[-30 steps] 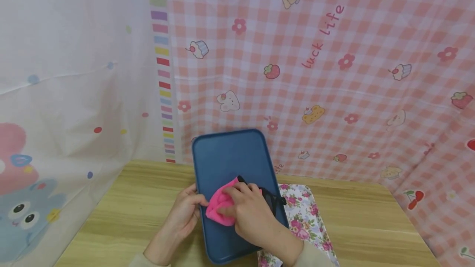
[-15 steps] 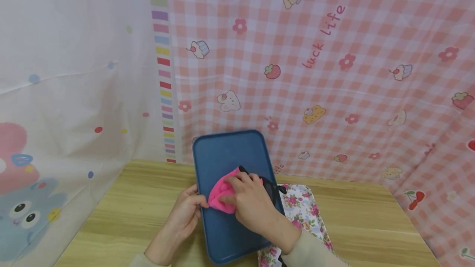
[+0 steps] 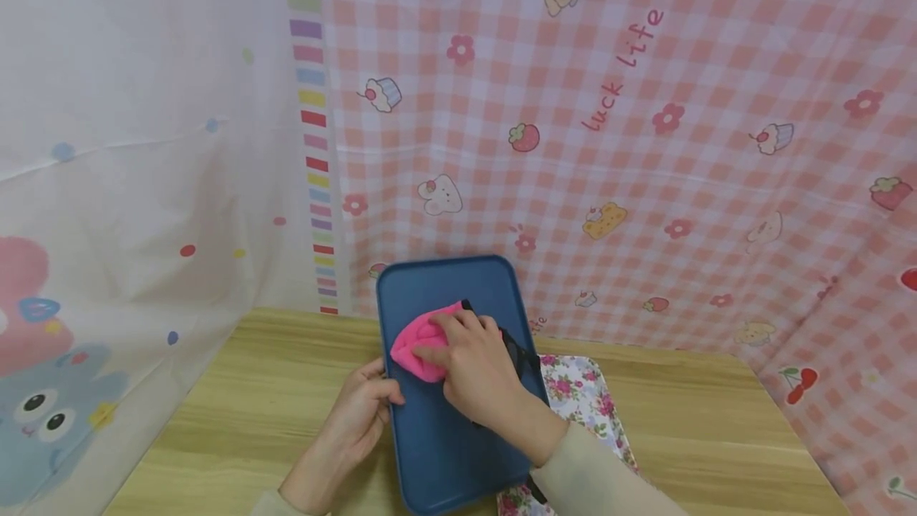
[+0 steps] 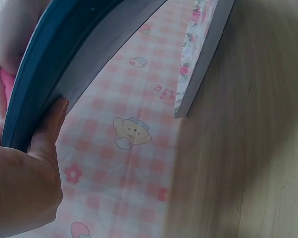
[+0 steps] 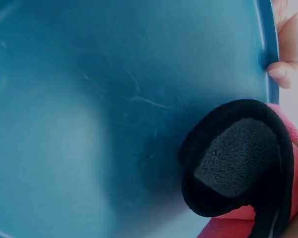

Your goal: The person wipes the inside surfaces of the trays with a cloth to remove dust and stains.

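A blue rectangular tray [image 3: 458, 452] is held tilted up above the wooden table. My left hand [image 3: 358, 412] grips its left rim, thumb on the front face and fingers behind, as the left wrist view also shows. With my right hand [image 3: 476, 361] I hold a bunched bright pink cloth [image 3: 419, 337] against the tray's face, left of its middle. Black trim edges the cloth [image 5: 238, 106], and the right wrist view shows a fuzzy dark grey inside. Fine scratches or marks show on the tray's surface [image 5: 64, 124]. My right palm is hidden in the head view.
A flat floral-patterned piece [image 3: 566, 381] lies behind the tray to the right, partly covered by it and my right sleeve. The wooden table [image 3: 716, 420] extends on both sides. Printed curtains [image 3: 645, 181] hang at the back and sides.
My right hand has slid the pink cloth upward over the tray, lately also to the left, away from my left thumb. My left hand keeps its grip on the rim; the tray shifts only slightly.
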`<state>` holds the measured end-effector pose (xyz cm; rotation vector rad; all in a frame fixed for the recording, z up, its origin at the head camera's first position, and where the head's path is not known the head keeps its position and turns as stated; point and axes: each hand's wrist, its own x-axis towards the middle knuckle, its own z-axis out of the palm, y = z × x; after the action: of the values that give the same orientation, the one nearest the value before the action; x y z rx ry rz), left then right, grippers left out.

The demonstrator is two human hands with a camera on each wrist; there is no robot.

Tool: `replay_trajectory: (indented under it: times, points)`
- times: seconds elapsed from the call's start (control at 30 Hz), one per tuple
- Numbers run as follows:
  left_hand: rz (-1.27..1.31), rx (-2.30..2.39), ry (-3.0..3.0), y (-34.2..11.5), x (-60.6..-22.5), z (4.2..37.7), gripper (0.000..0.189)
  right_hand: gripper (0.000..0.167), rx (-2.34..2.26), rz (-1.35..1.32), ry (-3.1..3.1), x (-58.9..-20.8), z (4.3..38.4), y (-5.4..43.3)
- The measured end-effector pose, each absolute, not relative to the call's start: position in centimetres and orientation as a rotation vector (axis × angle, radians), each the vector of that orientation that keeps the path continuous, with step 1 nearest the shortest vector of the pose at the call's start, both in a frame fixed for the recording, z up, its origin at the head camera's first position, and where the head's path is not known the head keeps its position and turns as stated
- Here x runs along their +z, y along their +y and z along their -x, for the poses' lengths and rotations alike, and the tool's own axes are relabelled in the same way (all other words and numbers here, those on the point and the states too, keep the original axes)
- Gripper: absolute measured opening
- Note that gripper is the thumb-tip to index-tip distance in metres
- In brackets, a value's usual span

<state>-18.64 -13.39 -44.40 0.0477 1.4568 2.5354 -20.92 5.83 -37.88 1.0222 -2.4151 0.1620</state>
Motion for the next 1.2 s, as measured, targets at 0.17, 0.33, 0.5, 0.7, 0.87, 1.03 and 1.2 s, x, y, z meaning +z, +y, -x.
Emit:
replay_trajectory:
  times: [0.17, 0.33, 0.5, 0.7, 0.87, 1.03, 1.2]
  points:
    - [-0.051, 2.521, 1.451, -13.4, -44.4, 18.6, 0.078, 0.054, 0.118, -0.954, -2.430, -37.1, 21.8, 5.0]
    - [-0.054, 2.494, 1.472, -13.4, -44.3, 18.6, 0.077, 0.054, 0.076, -0.907, -2.464, -36.2, 22.4, 4.3]
    - [-0.043, 2.485, 1.483, -13.3, -44.5, 18.6, 0.074, 0.055, 0.058, -0.884, -2.508, -35.4, 23.0, 3.7]
    - [-0.036, 2.493, 1.494, -13.2, -44.7, 18.6, 0.063, 0.060, 0.078, -0.824, -2.599, -34.6, 23.6, 3.4]
    - [-0.054, 2.502, 1.488, -13.2, -44.8, 18.5, 0.057, 0.062, 0.085, -0.774, -2.661, -34.1, 23.9, 3.4]
    - [-0.080, 2.503, 1.500, -13.1, -44.8, 18.5, 0.054, 0.062, 0.094, -0.742, -2.691, -33.9, 24.2, 4.1]
    - [-0.093, 2.499, 1.506, -13.1, -44.9, 18.6, 0.055, 0.061, 0.100, -0.724, -2.686, -33.8, 24.5, 5.1]
